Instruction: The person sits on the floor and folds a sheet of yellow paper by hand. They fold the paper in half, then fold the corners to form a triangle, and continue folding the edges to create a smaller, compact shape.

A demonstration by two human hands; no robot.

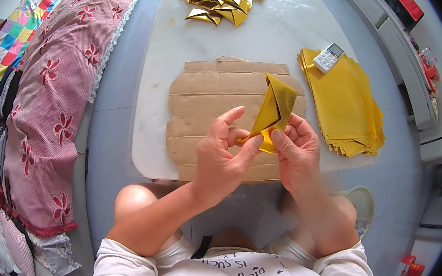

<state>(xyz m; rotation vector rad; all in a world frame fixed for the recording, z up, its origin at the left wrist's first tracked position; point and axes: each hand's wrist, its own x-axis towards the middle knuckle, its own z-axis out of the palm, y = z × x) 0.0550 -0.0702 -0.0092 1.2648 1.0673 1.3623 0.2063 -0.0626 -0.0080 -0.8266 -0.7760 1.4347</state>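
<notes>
Between my two hands is a partly folded piece of gold foil paper point(269, 111), held above a flattened cardboard sheet point(208, 98). My left hand point(225, 154) pinches its lower left corner between thumb and fingers, with the index finger raised off it. On the lower right side, my right hand point(296, 145) grips the paper, thumb in front and fingers behind. The piece points upward in a tall peak with a dark open crease down its front. Its underside is hidden from me.
The cardboard lies on a white table point(155, 146). A stack of gold paper sheets point(343, 106) is at right, under a white remote control point(328, 58). Folded gold pieces point(223, 1) are heaped at the far end. A sofa with a pink floral cover point(56, 112) stands left; a waste basket point(364, 207) is by my right knee.
</notes>
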